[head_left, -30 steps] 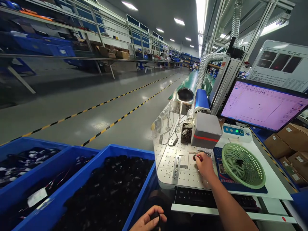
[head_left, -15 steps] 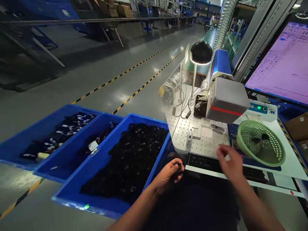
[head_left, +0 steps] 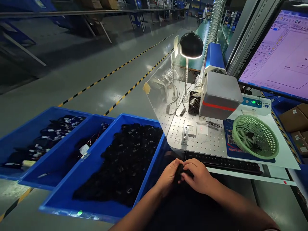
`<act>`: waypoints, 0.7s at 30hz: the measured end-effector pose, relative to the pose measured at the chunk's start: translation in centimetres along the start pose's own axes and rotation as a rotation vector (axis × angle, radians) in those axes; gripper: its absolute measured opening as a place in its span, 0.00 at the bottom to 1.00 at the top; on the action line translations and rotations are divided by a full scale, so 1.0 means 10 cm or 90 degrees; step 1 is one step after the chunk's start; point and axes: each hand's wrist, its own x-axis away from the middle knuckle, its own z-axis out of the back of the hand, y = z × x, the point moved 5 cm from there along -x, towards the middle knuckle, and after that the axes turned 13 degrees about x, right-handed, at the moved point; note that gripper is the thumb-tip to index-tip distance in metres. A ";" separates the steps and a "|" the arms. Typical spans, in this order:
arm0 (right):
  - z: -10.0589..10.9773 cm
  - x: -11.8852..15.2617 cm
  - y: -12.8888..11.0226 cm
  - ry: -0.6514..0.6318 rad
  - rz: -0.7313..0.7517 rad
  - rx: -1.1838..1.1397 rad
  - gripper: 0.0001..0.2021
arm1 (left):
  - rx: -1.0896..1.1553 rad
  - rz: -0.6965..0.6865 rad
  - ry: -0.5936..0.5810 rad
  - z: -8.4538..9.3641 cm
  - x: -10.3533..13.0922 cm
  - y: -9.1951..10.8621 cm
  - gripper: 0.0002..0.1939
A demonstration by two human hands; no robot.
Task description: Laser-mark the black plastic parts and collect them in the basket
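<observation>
My left hand (head_left: 169,175) is closed around a small black part (head_left: 180,170), held in front of my dark clothing, just below the table's front edge. Against it, my right hand (head_left: 198,175) pinches the same part from the other side. Fingers cover most of the part, so its exact kind is hidden. Just beyond my hands lies a black keyboard (head_left: 216,161). Left of them stands a blue bin (head_left: 144,189), heaped with similar-looking black parts (head_left: 130,157).
A green basket (head_left: 271,141) with a few black pieces sits at right on a blue mat (head_left: 232,149). Behind the keyboard, a grey machine head (head_left: 221,94) overhangs a perforated metal plate (head_left: 207,144). A lit lamp (head_left: 191,45) and a monitor (head_left: 279,61) stand farther back.
My right hand has moved left and down from in front of the basket to meet my left hand at the black part. Dark pieces in the basket lie differently. The view has shifted slightly.
</observation>
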 end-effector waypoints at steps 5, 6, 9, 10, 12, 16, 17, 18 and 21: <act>0.03 0.02 0.00 0.009 -0.011 0.031 0.14 | 0.009 0.028 -0.026 -0.01 0.02 0.05 0.21; 0.03 0.02 -0.02 0.010 -0.006 0.036 0.15 | 0.009 0.028 -0.028 -0.01 0.02 0.05 0.20; 0.04 0.01 -0.06 0.011 0.013 0.039 0.13 | 0.006 0.031 -0.032 -0.02 0.02 0.04 0.20; 0.04 0.00 -0.06 0.012 0.018 0.039 0.12 | 0.000 0.032 -0.034 -0.02 0.02 0.03 0.20; 0.09 -0.05 0.02 0.032 0.009 0.047 0.09 | -0.014 0.016 -0.023 0.00 -0.01 0.04 0.21; 0.34 -0.31 0.53 0.132 -0.111 0.130 0.06 | -0.128 -0.180 0.118 0.32 -0.08 0.25 0.23; 0.40 -0.40 0.71 0.152 -0.159 0.159 0.05 | -0.189 -0.261 0.173 0.45 -0.07 0.34 0.23; 0.45 -0.48 0.89 0.167 -0.207 0.187 0.05 | -0.259 -0.344 0.233 0.58 -0.05 0.43 0.22; 0.48 -0.70 1.34 0.163 -0.296 0.219 0.05 | -0.449 -0.539 0.404 0.99 0.05 0.60 0.19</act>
